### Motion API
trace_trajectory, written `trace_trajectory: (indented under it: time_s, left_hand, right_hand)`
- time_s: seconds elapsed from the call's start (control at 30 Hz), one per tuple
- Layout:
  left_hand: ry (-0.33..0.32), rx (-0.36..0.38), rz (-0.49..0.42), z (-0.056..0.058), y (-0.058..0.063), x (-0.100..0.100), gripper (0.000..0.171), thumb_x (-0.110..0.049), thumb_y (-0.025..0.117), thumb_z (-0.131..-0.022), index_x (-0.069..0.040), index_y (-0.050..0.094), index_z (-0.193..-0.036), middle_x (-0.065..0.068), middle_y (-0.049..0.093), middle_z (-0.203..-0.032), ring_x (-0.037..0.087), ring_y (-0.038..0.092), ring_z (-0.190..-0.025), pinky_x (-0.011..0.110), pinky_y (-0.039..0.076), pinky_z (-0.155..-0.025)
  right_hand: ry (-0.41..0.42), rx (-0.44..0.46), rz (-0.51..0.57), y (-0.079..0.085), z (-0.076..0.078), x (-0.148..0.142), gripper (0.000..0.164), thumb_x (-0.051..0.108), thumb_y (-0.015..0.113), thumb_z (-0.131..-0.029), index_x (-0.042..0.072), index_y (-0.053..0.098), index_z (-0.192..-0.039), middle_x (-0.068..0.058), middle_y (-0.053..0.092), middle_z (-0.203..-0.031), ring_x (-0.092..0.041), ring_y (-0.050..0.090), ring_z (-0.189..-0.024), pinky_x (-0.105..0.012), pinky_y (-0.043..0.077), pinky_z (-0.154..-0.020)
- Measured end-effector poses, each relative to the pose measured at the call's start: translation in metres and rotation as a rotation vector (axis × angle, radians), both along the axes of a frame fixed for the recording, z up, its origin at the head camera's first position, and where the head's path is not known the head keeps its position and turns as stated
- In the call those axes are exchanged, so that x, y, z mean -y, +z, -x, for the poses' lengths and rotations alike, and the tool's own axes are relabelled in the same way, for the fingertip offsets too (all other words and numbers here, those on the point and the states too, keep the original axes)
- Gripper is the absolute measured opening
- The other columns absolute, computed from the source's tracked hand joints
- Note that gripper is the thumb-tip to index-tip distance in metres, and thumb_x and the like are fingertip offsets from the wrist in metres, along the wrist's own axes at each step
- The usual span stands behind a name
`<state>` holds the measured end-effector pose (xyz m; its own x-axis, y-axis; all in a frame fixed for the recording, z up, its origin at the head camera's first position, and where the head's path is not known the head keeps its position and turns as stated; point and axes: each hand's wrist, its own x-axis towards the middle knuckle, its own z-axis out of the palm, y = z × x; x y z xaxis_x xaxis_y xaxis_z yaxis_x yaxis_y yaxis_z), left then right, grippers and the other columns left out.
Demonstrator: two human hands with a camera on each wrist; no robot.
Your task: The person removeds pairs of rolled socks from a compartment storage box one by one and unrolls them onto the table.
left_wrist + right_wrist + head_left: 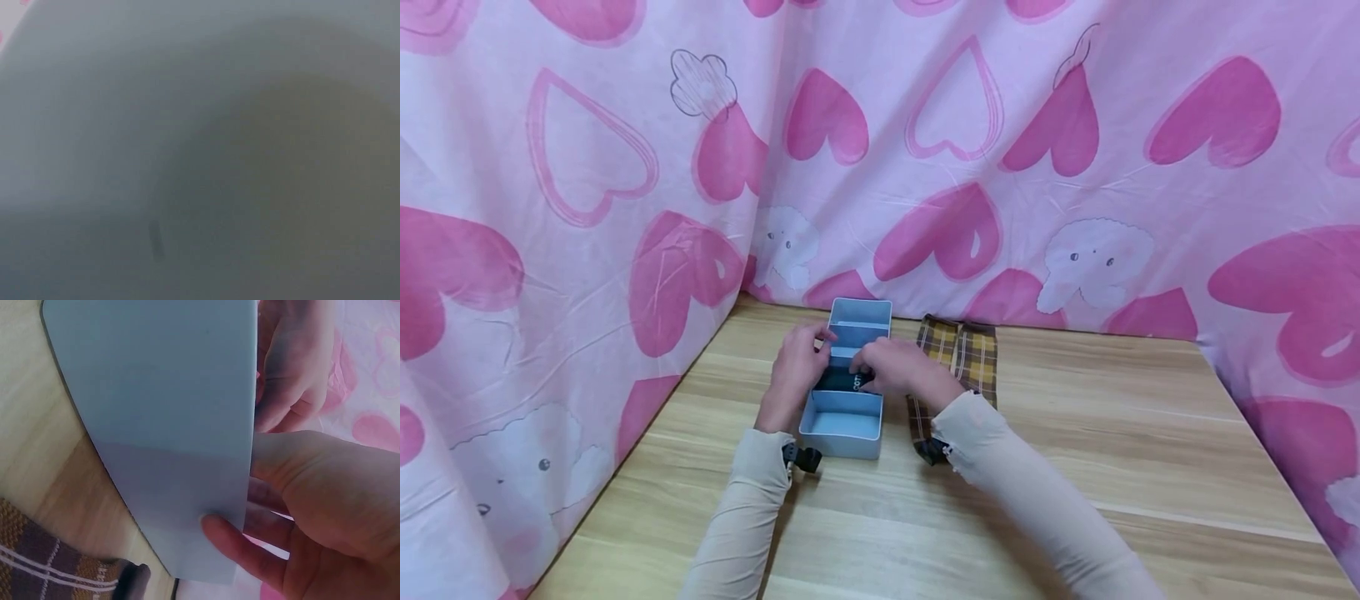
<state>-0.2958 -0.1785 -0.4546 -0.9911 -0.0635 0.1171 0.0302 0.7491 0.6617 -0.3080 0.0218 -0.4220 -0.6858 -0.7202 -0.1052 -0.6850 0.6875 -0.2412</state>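
1. Divided box [841,447] on desk [1112,450], long side running front to back.
2. Cloth [831,380] in compartment directly behind the front one.
3. Loose fabric [978,350] on desk, right of box.
4. Curtain [895,179] behind desk and along its left.
5. Left hand [795,367] at box's left; right hand [901,364] over right edge.

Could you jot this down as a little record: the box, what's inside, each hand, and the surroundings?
Box: blue-grey divided box, on a wood-grain table
Inside: dark cloth with pale lettering, second compartment from the near end
Left hand: at the box's left side; grip unclear
Right hand: over the right rim, one finger on the outer wall
Beside: yellow-and-brown plaid cloth, right of the box
Backdrop: pink heart-print fabric
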Motion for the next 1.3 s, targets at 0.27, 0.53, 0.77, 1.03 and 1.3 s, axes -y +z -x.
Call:
trace_trajectory:
  time_s: [0.27,0.53,0.77,1.03,1.3]
  left_hand:
    - [-0.005,0.077,-0.047,0.0,0.001,0.003,0.022,-0.015,0.06,-0.11,-0.011,0.075,-0.126,0.014,0.07,-0.133,0.034,0.065,-0.113,0.052,0.061,-0.101]
    - [0.007,0.122,-0.073,0.001,0.001,0.003,0.023,-0.015,0.061,-0.11,-0.011,0.074,-0.128,0.015,0.068,-0.135,0.035,0.064,-0.117,0.053,0.06,-0.107]
    - [-0.015,0.127,-0.101,0.003,0.001,0.007,0.023,-0.016,0.06,-0.111,-0.012,0.074,-0.128,0.016,0.068,-0.139,0.037,0.063,-0.125,0.054,0.058,-0.111]
    - [-0.025,0.165,-0.136,0.005,-0.001,0.013,0.022,-0.019,0.059,-0.111,-0.015,0.073,-0.129,0.016,0.065,-0.143,0.039,0.063,-0.127,0.054,0.058,-0.11]
    - [-0.053,0.188,-0.16,0.006,-0.002,0.018,0.025,-0.021,0.058,-0.112,-0.018,0.069,-0.135,0.018,0.062,-0.148,0.041,0.064,-0.129,0.057,0.057,-0.111]
  right_hand:
    - [-0.02,0.011,-0.022,0.004,-0.002,0.002,0.031,0.025,0.084,-0.097,0.022,0.082,-0.127,0.0,0.082,-0.118,-0.016,0.074,-0.101,-0.04,0.064,-0.096]
    - [-0.005,-0.015,0.001,-0.003,-0.002,-0.003,0.028,0.025,0.081,-0.099,0.023,0.081,-0.127,0.002,0.082,-0.117,-0.013,0.071,-0.097,-0.039,0.063,-0.096]
    - [0.009,-0.036,0.034,-0.003,-0.002,-0.006,0.029,0.028,0.081,-0.099,0.023,0.081,-0.128,0.002,0.081,-0.119,-0.012,0.071,-0.097,-0.039,0.062,-0.096]
    - [-0.017,-0.014,0.054,0.002,-0.004,-0.009,0.033,0.033,0.08,-0.1,0.023,0.079,-0.131,0.002,0.081,-0.119,-0.014,0.07,-0.099,-0.038,0.061,-0.091]
    - [-0.042,-0.002,0.099,0.006,-0.008,-0.012,0.031,0.032,0.081,-0.099,0.023,0.079,-0.129,0.002,0.08,-0.113,-0.013,0.069,-0.097,-0.037,0.06,-0.089]
